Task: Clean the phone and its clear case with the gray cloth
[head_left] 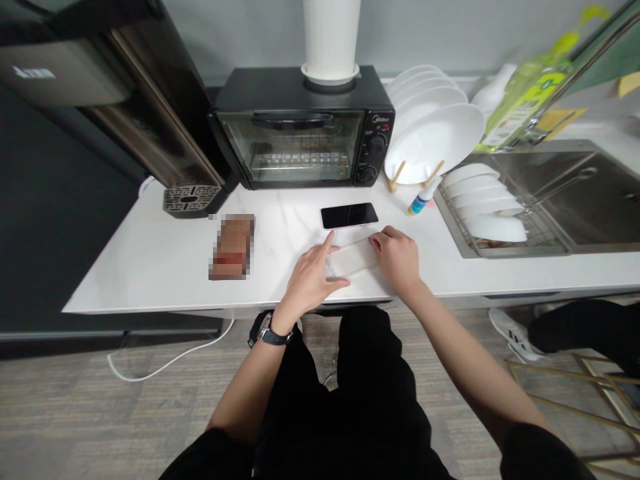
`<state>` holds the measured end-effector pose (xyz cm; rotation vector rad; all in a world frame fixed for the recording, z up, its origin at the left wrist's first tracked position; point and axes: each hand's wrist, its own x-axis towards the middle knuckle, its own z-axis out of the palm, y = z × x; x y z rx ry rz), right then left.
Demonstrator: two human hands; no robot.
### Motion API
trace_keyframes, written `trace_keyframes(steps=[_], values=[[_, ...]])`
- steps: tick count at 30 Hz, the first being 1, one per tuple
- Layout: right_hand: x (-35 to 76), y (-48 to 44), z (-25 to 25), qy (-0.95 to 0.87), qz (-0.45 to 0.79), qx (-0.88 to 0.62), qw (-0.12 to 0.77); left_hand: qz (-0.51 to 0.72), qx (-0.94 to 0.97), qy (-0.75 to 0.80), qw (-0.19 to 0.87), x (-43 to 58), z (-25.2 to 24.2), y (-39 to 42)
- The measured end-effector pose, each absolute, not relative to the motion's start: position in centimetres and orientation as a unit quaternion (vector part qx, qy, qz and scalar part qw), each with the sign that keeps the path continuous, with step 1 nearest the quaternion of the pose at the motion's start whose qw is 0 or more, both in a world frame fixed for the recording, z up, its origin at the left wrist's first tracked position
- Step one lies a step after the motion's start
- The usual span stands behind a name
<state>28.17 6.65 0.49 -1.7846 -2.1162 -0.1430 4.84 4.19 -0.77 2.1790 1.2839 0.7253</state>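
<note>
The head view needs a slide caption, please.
Left hand and right hand handling a clear rectangular item at a white countertop, near a black-screened smartphone.

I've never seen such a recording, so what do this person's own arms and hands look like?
The left hand and right hand are gloveless, the forearms bare. Both sleeves are black and short. A watch with a black strap circles the left wrist.

"Is your light good?"
"Yes, your table is bright, its shadows soft; a dull sheen streaks the dispenser."
"And sharpness?"
"You get wide-angle stretching toward the edges, a softened green bottle, and coarse pixels over the brown object."
</note>
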Motion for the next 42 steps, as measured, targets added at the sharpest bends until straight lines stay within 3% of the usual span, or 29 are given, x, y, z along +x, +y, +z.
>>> trace_keyframes(steps=[8, 13, 21, 29, 42], values=[[22.4, 5.2, 0.2, -0.781, 0.205, -0.516, 0.286, 0.278, 0.793, 0.480, 0.253, 5.0, -0.5, 4.0], [23.6, 4.0, 1.5, -0.800, 0.265, -0.485, 0.232, 0.288, 0.788, 0.480, 0.258, 4.9, -0.7, 4.0], [27.7, 4.1, 3.2, -0.797, 0.171, -0.565, 0.130, 0.268, 0.798, 0.478, 0.251, 4.9, -0.3, 3.9], [29.1, 5.9, 1.8, -0.744, -0.019, -0.658, 0.115, 0.265, 0.804, 0.473, 0.244, 4.8, -0.5, 4.2], [23.2, 5.2, 1.0, -0.779, 0.153, -0.560, 0.237, 0.278, 0.799, 0.475, 0.241, 4.9, -0.8, 4.3]])
